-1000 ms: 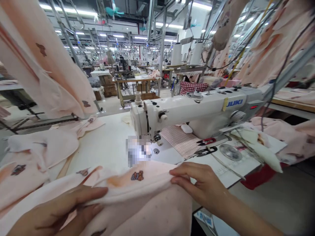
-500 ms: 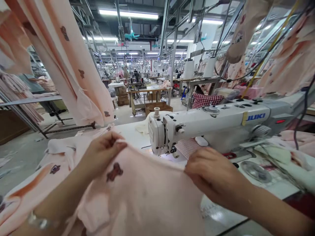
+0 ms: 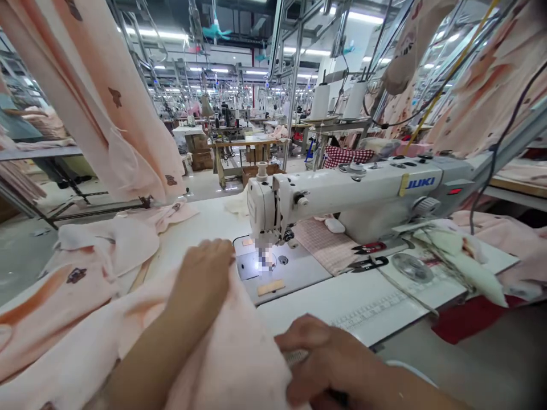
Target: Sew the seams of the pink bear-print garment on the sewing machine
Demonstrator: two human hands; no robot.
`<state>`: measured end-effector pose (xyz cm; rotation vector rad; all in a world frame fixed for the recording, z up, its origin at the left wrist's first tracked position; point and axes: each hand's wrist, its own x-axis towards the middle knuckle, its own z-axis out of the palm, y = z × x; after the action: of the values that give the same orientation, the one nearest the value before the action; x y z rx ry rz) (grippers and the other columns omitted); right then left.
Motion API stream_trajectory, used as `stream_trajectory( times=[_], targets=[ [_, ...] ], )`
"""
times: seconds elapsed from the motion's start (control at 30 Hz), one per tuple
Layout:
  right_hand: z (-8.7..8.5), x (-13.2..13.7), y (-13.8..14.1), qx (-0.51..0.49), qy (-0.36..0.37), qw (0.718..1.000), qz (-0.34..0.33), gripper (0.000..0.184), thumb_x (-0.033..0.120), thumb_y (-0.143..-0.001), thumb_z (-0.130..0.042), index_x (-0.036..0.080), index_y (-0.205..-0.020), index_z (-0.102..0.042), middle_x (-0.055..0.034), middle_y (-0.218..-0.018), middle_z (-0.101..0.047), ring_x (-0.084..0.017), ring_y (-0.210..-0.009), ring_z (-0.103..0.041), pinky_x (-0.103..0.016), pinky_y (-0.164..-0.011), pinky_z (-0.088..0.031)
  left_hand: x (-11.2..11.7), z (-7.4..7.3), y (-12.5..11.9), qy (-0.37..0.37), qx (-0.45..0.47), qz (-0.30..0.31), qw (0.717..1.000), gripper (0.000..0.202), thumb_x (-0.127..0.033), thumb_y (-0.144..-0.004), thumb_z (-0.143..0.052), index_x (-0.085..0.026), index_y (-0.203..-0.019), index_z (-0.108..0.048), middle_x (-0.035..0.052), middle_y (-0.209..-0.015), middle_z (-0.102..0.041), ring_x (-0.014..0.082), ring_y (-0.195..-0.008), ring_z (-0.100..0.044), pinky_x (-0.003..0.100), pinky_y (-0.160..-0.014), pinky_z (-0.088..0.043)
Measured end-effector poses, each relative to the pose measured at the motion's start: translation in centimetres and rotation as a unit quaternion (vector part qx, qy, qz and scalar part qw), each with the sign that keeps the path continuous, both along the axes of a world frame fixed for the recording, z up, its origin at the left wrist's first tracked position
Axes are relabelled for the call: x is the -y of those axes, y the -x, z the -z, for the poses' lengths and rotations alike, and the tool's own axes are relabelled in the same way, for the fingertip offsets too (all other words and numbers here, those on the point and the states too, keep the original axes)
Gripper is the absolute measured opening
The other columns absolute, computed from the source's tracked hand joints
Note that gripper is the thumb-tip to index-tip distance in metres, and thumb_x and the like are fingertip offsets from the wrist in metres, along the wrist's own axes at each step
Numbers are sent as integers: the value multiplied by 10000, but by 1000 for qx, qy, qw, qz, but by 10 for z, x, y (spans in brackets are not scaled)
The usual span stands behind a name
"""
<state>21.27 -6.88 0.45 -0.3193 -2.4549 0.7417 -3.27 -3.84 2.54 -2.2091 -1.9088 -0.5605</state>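
Pale pink printed fabric (image 3: 243, 347) hangs in front of me, its upper corner close to the sewing machine's plate. My left hand (image 3: 207, 270) is closed on that corner, left of the needle area, with the fingertips turned away from view. Lower right, my right hand (image 3: 329, 359) has its fingers curled at the fabric's right edge; a gap shows between the upper finger and the thumb. The white sewing machine (image 3: 342, 188) stands just beyond, its lamp lighting the metal needle plate (image 3: 250, 273). A pixelated patch covers the needle area.
More printed fabric (image 3: 89, 250) lies on the table to the left, and long pieces (image 3: 123, 125) hang above it. Thread snips (image 3: 370, 263) and a checked cloth (image 3: 327, 245) lie right of the needle plate. Thread cones (image 3: 320, 101) stand behind the machine.
Both hands have moved down, and the fabric stretched between them has dropped, uncovering the needle plate and table front. My left hand has also shifted right. The camera view has shifted.
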Motion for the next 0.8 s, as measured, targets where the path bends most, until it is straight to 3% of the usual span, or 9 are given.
stream_trajectory(
  times=[0.1, 0.2, 0.27, 0.37, 0.47, 0.53, 0.67, 0.8],
  targets=[
    [25, -19, -13, 35, -91, 994, 46, 198, 72, -792, -455, 208, -915, -530, -36, -858, -676, -155, -874, -600, -340, -827, -394, -36, 35, -18, 60, -3, 22, 998, 194, -98, -807, -473, -217, -730, -605, 33, -787, -615, 219, -813, -555, 364, -722, -371],
    [44, -31, -23, 61, -134, 987, 62, 112, 126, -836, -496, 202, -896, -551, -28, -924, -676, -170, -887, -564, -346, -778, -368, -52, 59, -29, 61, 2, 9, 998, 176, -117, -839, -464, -206, -814, -614, 61, -908, -617, 233, -897, -545, 379, -765, -388],
    [47, -36, -29, 89, -143, 985, 29, 74, 177, -886, -506, 197, -916, -570, -17, -1063, -669, -181, -979, -545, -350, -806, -358, -51, 64, -32, 68, 1, 22, 997, 190, -113, -864, -432, -192, -824, -600, 56, -892, -617, 206, -874, -553, 343, -757, -408],
    [41, -42, -35, 123, -142, 982, -27, 78, 196, -912, -506, 177, -922, -581, 12, -1093, -671, -177, -1002, -545, -342, -826, -355, -38, 62, -35, 103, -15, 52, 993, 249, -118, -877, -399, -183, -756, -606, 49, -800, -641, 193, -770, -582, 327, -686, -433],
    [35, -47, -42, 135, -139, 980, -50, 86, 206, -893, -519, 161, -923, -585, 5, -1109, -668, -179, -988, -553, -339, -816, -366, -19, 67, -36, 89, -55, 80, 991, 236, -242, -874, -476, -169, -1025, -644, 109, -1105, -673, 282, -1000, -596, 485, -877, -400],
    [34, -49, -45, 138, -137, 980, -48, 128, 228, -912, -491, 154, -943, -591, -10, -1129, -662, -183, -986, -555, -345, -825, -373, -9, 74, -34, 47, -92, 96, 990, 428, -370, -869, -513, -167, -1244, -548, 128, -1314, -568, 331, -1179, -515, 569, -983, -290],
    [33, -53, -49, 134, -144, 980, -33, 319, 254, -998, -310, 152, -951, -609, -36, -1126, -668, -185, -971, -567, -358, -869, -375, -6, 86, -32, 18, -112, 92, 989, 495, -470, -889, -460, -212, -1310, -499, 83, -1365, -530, 305, -1237, -480, 530, -1003, -284],
    [30, -53, -51, 130, -146, 980, -34, 430, 314, -1023, -229, 157, -932, -619, -35, -1109, -680, -176, -956, -583, -349, -889, -385, -15, 87, -34, 28, -110, 104, 988, 505, -496, -899, -425, -218, -1316, -491, 76, -1364, -531, 287, -1254, -459, 514, -1023, -264]
  ],
)
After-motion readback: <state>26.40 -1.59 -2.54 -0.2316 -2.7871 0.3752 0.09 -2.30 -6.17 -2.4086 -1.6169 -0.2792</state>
